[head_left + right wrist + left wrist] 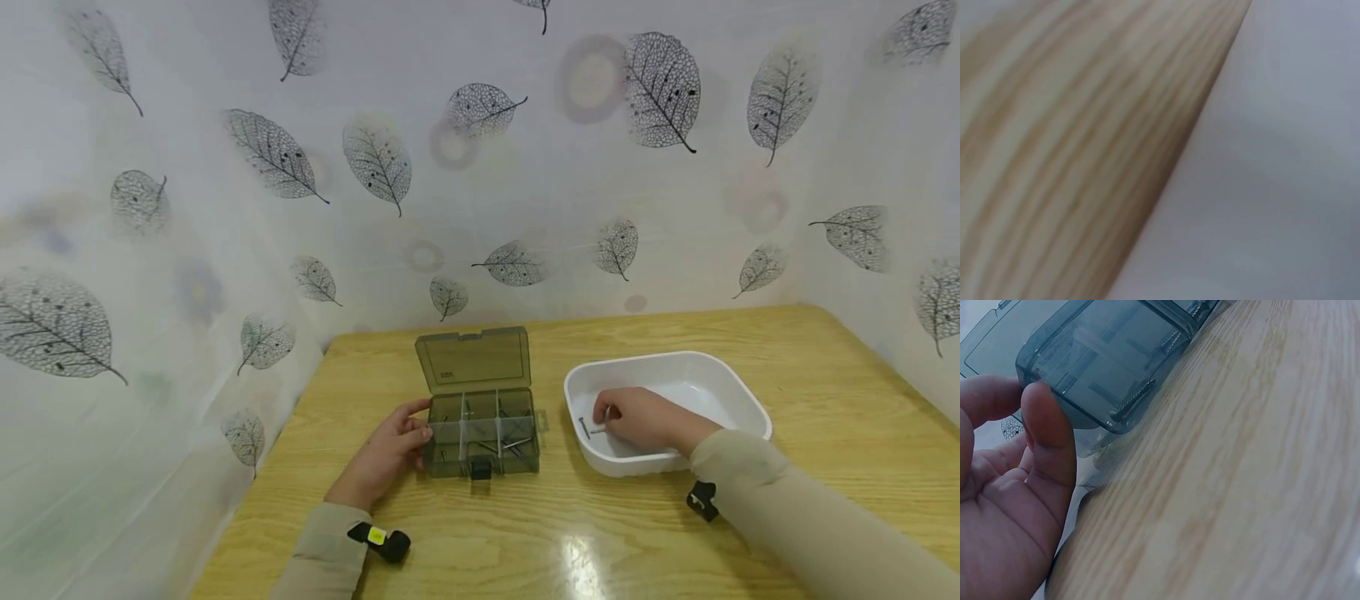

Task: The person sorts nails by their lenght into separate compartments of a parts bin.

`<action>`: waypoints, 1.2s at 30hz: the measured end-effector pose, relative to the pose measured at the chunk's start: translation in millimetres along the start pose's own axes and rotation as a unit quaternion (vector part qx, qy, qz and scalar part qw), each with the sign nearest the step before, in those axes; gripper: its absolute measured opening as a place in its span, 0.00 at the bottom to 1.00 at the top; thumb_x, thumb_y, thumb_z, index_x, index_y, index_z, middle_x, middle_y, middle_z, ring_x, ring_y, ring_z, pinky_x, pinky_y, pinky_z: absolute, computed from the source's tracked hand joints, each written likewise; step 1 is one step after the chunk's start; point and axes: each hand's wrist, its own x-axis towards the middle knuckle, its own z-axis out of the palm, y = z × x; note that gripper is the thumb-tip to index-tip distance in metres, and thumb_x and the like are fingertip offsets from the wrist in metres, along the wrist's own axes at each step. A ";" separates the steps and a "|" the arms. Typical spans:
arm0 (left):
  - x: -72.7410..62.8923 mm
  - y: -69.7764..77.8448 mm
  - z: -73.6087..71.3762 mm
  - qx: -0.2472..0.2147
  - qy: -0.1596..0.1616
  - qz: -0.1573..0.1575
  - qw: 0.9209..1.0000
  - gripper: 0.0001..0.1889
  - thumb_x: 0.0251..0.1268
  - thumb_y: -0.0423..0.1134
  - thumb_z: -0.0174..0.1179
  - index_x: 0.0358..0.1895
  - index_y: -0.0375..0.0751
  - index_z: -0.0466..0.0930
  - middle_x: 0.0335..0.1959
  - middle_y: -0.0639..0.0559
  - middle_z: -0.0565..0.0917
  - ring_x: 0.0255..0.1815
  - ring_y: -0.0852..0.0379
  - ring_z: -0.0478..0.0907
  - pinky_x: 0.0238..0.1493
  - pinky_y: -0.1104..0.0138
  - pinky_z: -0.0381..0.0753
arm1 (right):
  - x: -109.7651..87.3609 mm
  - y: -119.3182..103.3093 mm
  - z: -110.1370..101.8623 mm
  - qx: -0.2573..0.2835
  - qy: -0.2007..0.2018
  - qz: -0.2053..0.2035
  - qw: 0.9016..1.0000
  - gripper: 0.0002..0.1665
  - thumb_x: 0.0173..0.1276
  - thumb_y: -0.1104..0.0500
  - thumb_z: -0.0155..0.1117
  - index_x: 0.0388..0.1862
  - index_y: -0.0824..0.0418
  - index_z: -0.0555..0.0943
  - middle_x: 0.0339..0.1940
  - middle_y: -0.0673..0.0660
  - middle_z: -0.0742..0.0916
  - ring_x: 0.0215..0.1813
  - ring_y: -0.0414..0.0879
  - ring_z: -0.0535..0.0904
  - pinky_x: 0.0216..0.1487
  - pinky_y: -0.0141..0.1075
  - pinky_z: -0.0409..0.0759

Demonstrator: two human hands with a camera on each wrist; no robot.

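Observation:
A smoky translucent compartment box stands on the table with its lid raised; several screws lie in its compartments. My left hand grips the box's left end between thumb and fingers. In the left wrist view, that hand holds the box's corner, and a screw shows through the wall. My right hand reaches down inside a white plastic tray, fingers bent. A screw lies left of those fingers, and another screw touches them. Whether they pinch it is hidden.
The tray's outer wall fills the right of the blurred right wrist view. Beneath everything is a wood-grain table. A leaf-printed curtain hangs behind the table and along its sides. The box's black latch faces the front.

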 end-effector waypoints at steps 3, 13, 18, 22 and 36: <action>-0.2 0.0 -0.4 -0.001 0.000 0.000 1.000 0.30 0.78 0.33 0.54 0.78 0.39 0.57 0.44 0.45 0.72 0.35 0.52 0.70 0.35 0.62 0.79 | 0.0 -1.1 0.0 0.014 -0.006 0.007 1.000 0.07 0.64 0.64 0.66 0.36 0.52 0.81 0.31 0.47 0.80 0.36 0.43 0.73 0.42 0.41 0.72; 0.1 -2.4 -0.7 0.000 -0.002 0.001 1.000 0.30 0.77 0.33 0.54 0.78 0.39 0.57 0.45 0.44 0.73 0.34 0.53 0.71 0.35 0.62 0.79 | -1.3 0.0 -2.5 0.002 -0.029 0.008 1.000 0.08 0.68 0.61 0.66 0.30 0.50 0.80 0.29 0.45 0.81 0.36 0.41 0.74 0.42 0.39 0.72; 1.2 -3.7 0.2 -0.006 -0.004 0.000 1.000 0.30 0.78 0.33 0.54 0.77 0.39 0.57 0.44 0.45 0.72 0.36 0.53 0.70 0.34 0.63 0.79 | -4.0 0.2 -7.0 0.012 -0.021 0.001 1.000 0.07 0.68 0.64 0.62 0.34 0.51 0.82 0.32 0.45 0.82 0.38 0.42 0.75 0.44 0.40 0.74; 1.1 -3.3 0.0 -0.007 -0.004 -0.001 1.000 0.29 0.78 0.33 0.54 0.78 0.40 0.57 0.45 0.45 0.72 0.36 0.53 0.70 0.34 0.63 0.79 | -4.3 -6.7 -14.7 0.022 -0.011 -0.022 0.999 0.08 0.71 0.64 0.60 0.39 0.54 0.85 0.36 0.46 0.85 0.40 0.41 0.77 0.46 0.42 0.76; 1.0 -2.4 -2.4 -0.010 -0.006 0.001 1.000 0.30 0.78 0.34 0.54 0.78 0.40 0.56 0.45 0.46 0.71 0.35 0.54 0.70 0.34 0.63 0.79 | 8.3 -52.5 -17.4 0.047 0.048 -0.098 0.993 0.10 0.77 0.60 0.57 0.47 0.53 0.86 0.41 0.45 0.86 0.40 0.38 0.79 0.43 0.42 0.78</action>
